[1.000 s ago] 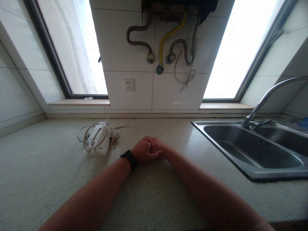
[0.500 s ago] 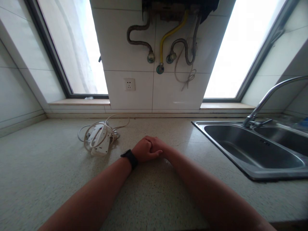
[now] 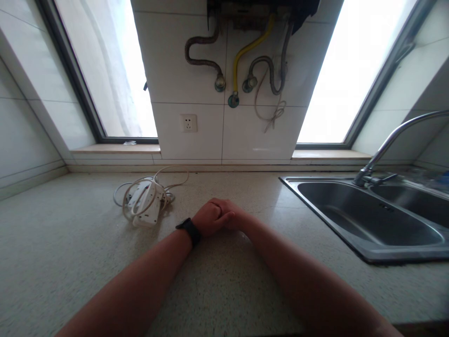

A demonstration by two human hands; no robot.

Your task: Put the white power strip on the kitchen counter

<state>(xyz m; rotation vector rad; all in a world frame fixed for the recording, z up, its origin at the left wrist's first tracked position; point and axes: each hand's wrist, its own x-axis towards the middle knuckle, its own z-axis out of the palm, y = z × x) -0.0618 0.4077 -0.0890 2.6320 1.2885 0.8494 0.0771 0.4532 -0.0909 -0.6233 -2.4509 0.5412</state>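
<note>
My left hand (image 3: 207, 220), with a black watch (image 3: 189, 231) on its wrist, is clasped together with my right hand (image 3: 231, 210) over the speckled countertop (image 3: 217, 290). The left thumb lies across the right hand. Most of the fingers are tucked out of sight between the palms, and no object shows in the clasp. Left of the hands, apart from them, lies a white power strip (image 3: 149, 206) with its cable looped loosely around it.
At the right a steel sink (image 3: 351, 210) with two basins is set into the counter, its curved faucet (image 3: 389, 140) behind. A wall socket (image 3: 188, 123) and several hoses, one a yellow hose (image 3: 242, 54), are on the tiled wall.
The left thumb has lifted and shifted slightly on the right hand. Both arms and everything else stay in place.
</note>
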